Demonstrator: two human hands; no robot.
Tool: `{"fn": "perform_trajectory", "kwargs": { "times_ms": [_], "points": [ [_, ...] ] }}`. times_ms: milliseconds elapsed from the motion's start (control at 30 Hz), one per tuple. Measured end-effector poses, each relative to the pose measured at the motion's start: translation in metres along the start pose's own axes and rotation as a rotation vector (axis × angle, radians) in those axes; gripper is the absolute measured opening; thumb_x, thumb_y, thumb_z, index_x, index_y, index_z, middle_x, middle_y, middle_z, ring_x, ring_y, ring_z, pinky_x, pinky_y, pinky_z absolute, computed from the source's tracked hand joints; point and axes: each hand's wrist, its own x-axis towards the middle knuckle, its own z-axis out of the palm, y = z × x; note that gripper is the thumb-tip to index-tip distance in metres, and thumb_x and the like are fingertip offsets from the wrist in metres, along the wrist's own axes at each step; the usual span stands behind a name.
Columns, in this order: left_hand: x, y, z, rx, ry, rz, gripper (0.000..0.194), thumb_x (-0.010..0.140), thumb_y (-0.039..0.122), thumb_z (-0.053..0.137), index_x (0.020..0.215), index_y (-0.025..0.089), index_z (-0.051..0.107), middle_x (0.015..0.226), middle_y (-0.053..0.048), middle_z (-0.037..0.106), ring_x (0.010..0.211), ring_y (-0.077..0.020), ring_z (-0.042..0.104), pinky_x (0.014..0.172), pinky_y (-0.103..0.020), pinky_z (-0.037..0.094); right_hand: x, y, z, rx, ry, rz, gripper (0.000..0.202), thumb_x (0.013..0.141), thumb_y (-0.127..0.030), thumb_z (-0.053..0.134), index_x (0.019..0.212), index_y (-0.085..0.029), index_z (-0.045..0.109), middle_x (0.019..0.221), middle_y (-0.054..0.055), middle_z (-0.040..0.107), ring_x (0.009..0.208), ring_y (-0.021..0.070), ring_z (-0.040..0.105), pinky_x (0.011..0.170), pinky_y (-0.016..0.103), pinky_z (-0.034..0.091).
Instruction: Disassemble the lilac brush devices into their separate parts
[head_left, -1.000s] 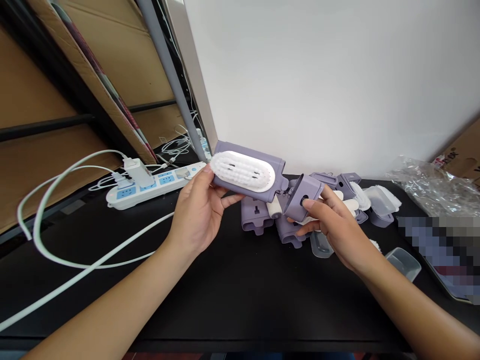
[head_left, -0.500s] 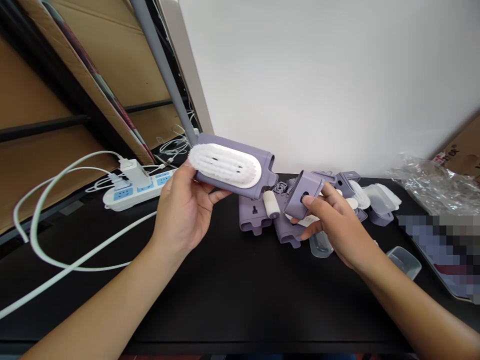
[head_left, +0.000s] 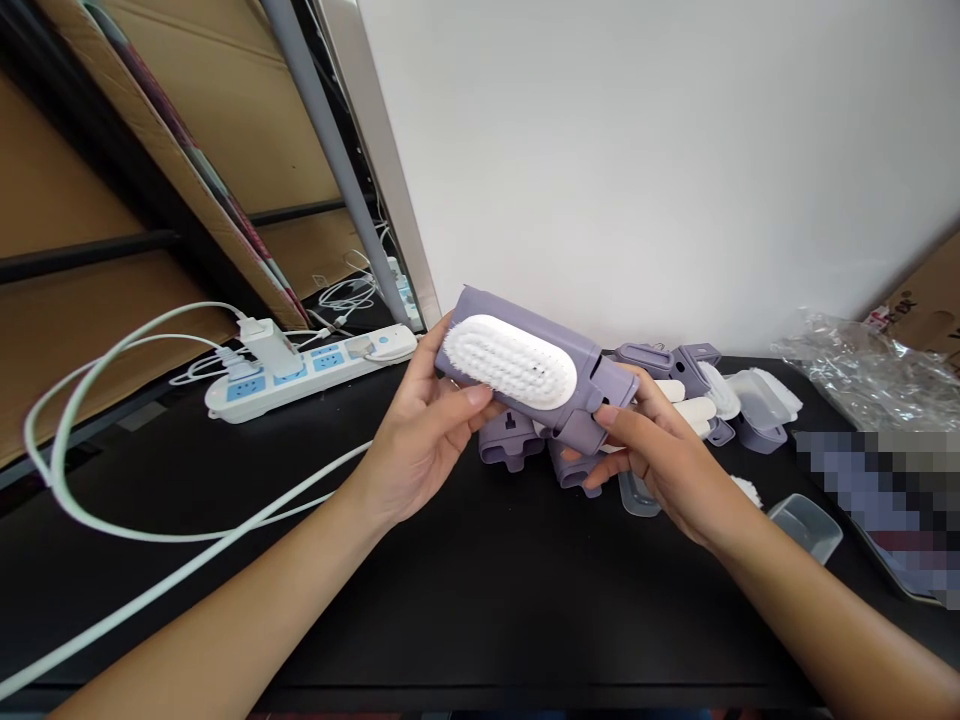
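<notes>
My left hand [head_left: 420, 430] grips the left end of a purple plastic case [head_left: 517, 312], its thumb along the lower edge. An oval white bristle brush [head_left: 510, 362] lies along the near face of the case. At the case's right end, my right hand [head_left: 660, 440] pinches a short purple end piece [head_left: 616, 383] between thumb and fingers. The two purple parts touch or overlap there; how far one sits in the other I cannot tell. Beneath them on the black table rest more purple cases [head_left: 510, 445], partly hidden by my hands.
A white power strip [head_left: 322, 370] with plugs and cables lies at the left. To the right are purple parts, a clear plastic box [head_left: 806, 528], crumpled clear wrap [head_left: 870, 370] and a blurred flat item [head_left: 885, 520]. A white wall [head_left: 637, 170] rises behind the table.
The case with the brush has moved right and tilted in my left hand. Its right end now meets the end piece in my right hand; before, they were apart.
</notes>
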Motion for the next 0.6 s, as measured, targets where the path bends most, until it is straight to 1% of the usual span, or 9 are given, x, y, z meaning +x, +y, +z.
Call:
{"fn": "perform_trajectory", "kwargs": {
  "times_ms": [100,167,233,333,433,500,600],
  "points": [
    [-0.0011,-0.0017,0.002,0.05,-0.02,-0.012,0.082,0.076,0.023,0.096,0.147,0.044,0.061,0.14,-0.001,0.072,0.114,-0.0228,0.077,0.079,-0.028,0.07,-0.0004,0.0014,-0.0005,0.0,0.003,0.015,0.051,0.097,-0.05,0.079,0.137,-0.031,0.055,0.108,0.002,0.074,0.091,0.0214,0.079,0.067,0.029,0.067],
    [-0.0009,-0.0027,0.0029,0.057,-0.017,0.005,0.085,0.075,0.025,0.097,0.148,0.045,0.059,0.146,-0.002,0.069,0.115,-0.0242,0.077,0.076,-0.027,0.071,-0.0007,0.0015,-0.0003,0.002,-0.002,0.017,0.049,0.097,-0.049,0.078,0.137,-0.031,0.055,0.109,0.003,0.074,0.09,0.0209,0.079,0.067,0.029,0.067],
    [-0.0001,-0.0036,0.0031,0.055,0.002,0.028,0.083,0.074,0.025,0.099,0.145,0.042,0.061,0.144,-0.002,0.07,0.11,-0.0229,0.078,0.073,-0.026,0.071,-0.0009,0.0008,0.0002,0.01,-0.007,0.018,0.048,0.098,-0.048,0.077,0.137,-0.03,0.056,0.111,0.003,0.075,0.09,0.0203,0.079,0.067,0.028,0.067],
    [0.0017,-0.0045,0.002,0.056,0.034,0.065,0.078,0.07,0.025,0.102,0.138,0.036,0.066,0.131,-0.002,0.076,0.101,-0.0209,0.079,0.069,-0.026,0.071,-0.0007,-0.0009,0.0006,0.019,-0.015,0.029,0.05,0.098,-0.048,0.077,0.139,-0.03,0.055,0.112,0.004,0.075,0.09,0.0205,0.079,0.067,0.028,0.067],
    [0.004,-0.0043,0.0002,0.062,0.048,0.126,0.063,0.067,0.026,0.105,0.121,0.028,0.074,0.116,-0.001,0.08,0.1,-0.0197,0.079,0.076,-0.027,0.072,0.0002,-0.0017,0.0003,0.026,-0.021,0.043,0.05,0.098,-0.047,0.077,0.138,-0.029,0.055,0.108,0.004,0.076,0.089,0.0208,0.079,0.067,0.027,0.067],
    [0.0054,-0.0032,-0.001,0.061,0.053,0.154,0.052,0.066,0.026,0.106,0.11,0.025,0.077,0.108,0.0,0.081,0.098,-0.0181,0.079,0.081,-0.026,0.071,0.0008,-0.0015,0.0001,0.024,-0.024,0.036,0.047,0.098,-0.047,0.076,0.136,-0.029,0.056,0.103,0.003,0.076,0.089,0.0207,0.079,0.067,0.027,0.067],
    [0.007,-0.0005,-0.0026,0.058,0.052,0.167,0.048,0.067,0.027,0.105,0.107,0.025,0.078,0.106,0.0,0.082,0.097,-0.0184,0.079,0.079,-0.028,0.072,0.0008,-0.0007,-0.0001,0.015,-0.02,0.019,0.046,0.097,-0.046,0.078,0.135,-0.03,0.057,0.101,0.002,0.074,0.089,0.0208,0.078,0.067,0.028,0.067]
  ]
}}
